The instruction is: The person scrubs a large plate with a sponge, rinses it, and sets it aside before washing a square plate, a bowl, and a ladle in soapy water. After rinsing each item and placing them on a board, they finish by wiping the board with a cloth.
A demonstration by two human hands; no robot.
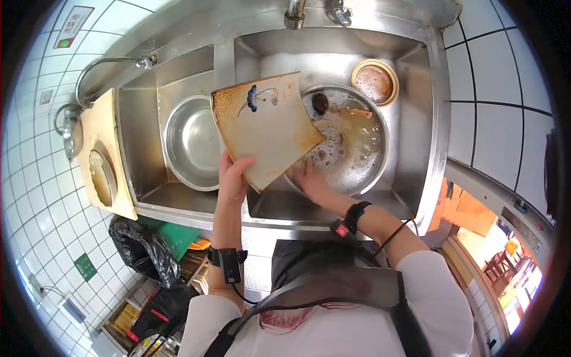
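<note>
My left hand [236,177] grips the lower left edge of a large cream plate [264,128], thumb on its face and the other fingers behind it. The plate has curved sides, brown staining along its rim and a blue flower design, and it is tilted over the sink divider. My right hand [312,181] is at the near left rim of a metal basin [383,152], close to the plate's lower right edge. Its visible fingers look apart, with nothing seen in them. Foamy, cloudy water fills this basin, with a dark round object [320,103] and a brownish stick-like piece [355,112] in it.
A second metal basin [171,146] with clear water stands in the left sink. A small brown-rimmed bowl [389,80] of brownish liquid sits at the back right. Left of the sinks, a wooden board [98,134] carries an oval dish [102,178]. Faucets [294,18] overhang the back.
</note>
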